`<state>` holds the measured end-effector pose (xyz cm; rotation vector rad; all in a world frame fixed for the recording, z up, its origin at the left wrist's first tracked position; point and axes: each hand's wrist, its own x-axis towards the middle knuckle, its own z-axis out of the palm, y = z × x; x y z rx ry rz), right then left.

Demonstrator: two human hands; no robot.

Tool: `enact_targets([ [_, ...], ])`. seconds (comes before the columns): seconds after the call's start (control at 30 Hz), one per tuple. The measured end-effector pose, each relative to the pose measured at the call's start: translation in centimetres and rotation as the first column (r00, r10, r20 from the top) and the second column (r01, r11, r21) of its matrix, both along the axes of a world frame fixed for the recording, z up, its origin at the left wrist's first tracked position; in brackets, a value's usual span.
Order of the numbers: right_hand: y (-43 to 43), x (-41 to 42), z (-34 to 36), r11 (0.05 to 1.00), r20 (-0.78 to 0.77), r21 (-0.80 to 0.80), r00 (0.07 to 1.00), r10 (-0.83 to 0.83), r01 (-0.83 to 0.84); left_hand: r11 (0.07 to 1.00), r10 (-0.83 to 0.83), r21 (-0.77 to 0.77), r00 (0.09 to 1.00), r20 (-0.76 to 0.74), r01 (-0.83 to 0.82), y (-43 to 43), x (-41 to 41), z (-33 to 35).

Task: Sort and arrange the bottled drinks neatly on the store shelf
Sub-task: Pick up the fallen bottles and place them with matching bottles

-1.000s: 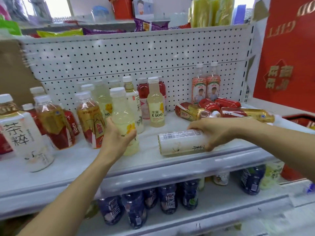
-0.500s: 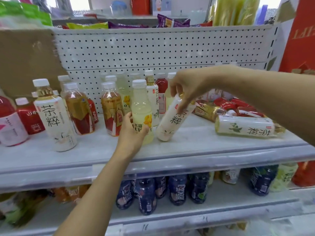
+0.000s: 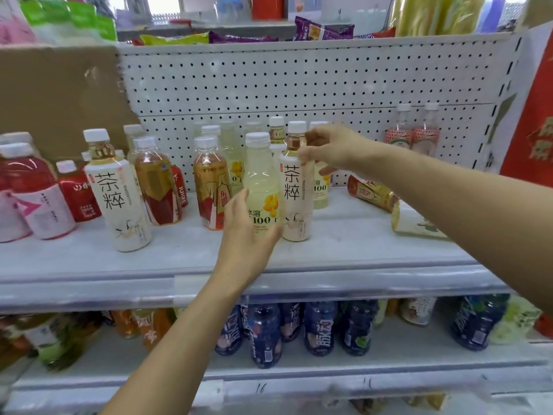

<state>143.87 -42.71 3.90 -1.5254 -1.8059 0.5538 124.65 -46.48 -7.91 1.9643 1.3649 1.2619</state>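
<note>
On the white shelf, my left hand wraps the lower part of a pale yellow C100 bottle standing upright. Right beside it stands a white-labelled tea bottle, upright on the shelf. My right hand pinches its neck and shoulder just under the white cap. A matching tea bottle stands further left. Another one lies on its side at the right, partly hidden by my right forearm.
Amber and red drink bottles stand left of my hands; red bottles fill the far left. A gold-red bottle lies at the right, and two pink-labelled bottles stand by the pegboard. Dark blue bottles line the lower shelf.
My right hand lifted the tea bottle from lying on the shelf, swung it left and set it upright beside the C100 bottle. My left hand stayed on the C100 bottle.
</note>
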Motion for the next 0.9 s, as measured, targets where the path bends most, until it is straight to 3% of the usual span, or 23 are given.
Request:
enact_targets([
  [0.13,-2.8,4.6,-0.3,0.997,0.070,0.032,0.995,0.074,-0.077,0.975,-0.070,0.201,0.991,-0.110,0.091,-2.4,2.8,0.3],
  [0.3,-6.3,14.4,-1.4,0.992,0.318,-0.127,0.947,0.035,0.006,0.921,-0.326,0.147,0.920,-0.219,0.362,-3.5,10.4,0.8],
  [0.47,-7.9,23.0,-3.5,0.935,0.628,-0.303,0.776,0.052,0.183,0.898,-0.393,0.121,0.895,-0.211,0.423,-1.7,20.2,1.1],
  [0.57,-8.0,26.3,-5.9,0.946,0.800,-0.210,0.600,0.021,0.246,0.885,-0.334,0.162,0.837,-0.433,0.437,0.0,25.4,0.3],
  [0.63,-7.8,27.5,-7.2,0.964,0.843,-0.149,0.538,0.007,0.220,0.868,-0.189,0.250,0.751,-0.633,0.429,1.1,27.4,-0.7],
  [0.67,-7.8,28.0,-7.4,0.974,0.838,-0.138,0.545,0.017,0.182,0.858,-0.122,0.291,0.720,-0.683,0.422,1.6,28.0,-1.3],
  [0.73,-7.9,28.3,-7.1,0.983,0.751,-0.159,0.658,0.061,0.091,0.858,-0.038,0.340,0.707,-0.706,0.385,2.2,28.5,-2.0],
  [0.8,-7.9,28.3,-6.2,0.986,0.621,-0.167,0.776,0.111,-0.007,0.864,0.036,0.388,0.727,-0.686,0.322,2.4,28.8,-2.1],
  [0.9,-7.4,27.8,-4.2,0.994,0.508,-0.039,0.855,0.108,-0.102,0.900,0.112,0.397,0.786,-0.608,0.179,2.5,28.4,-1.2],
])
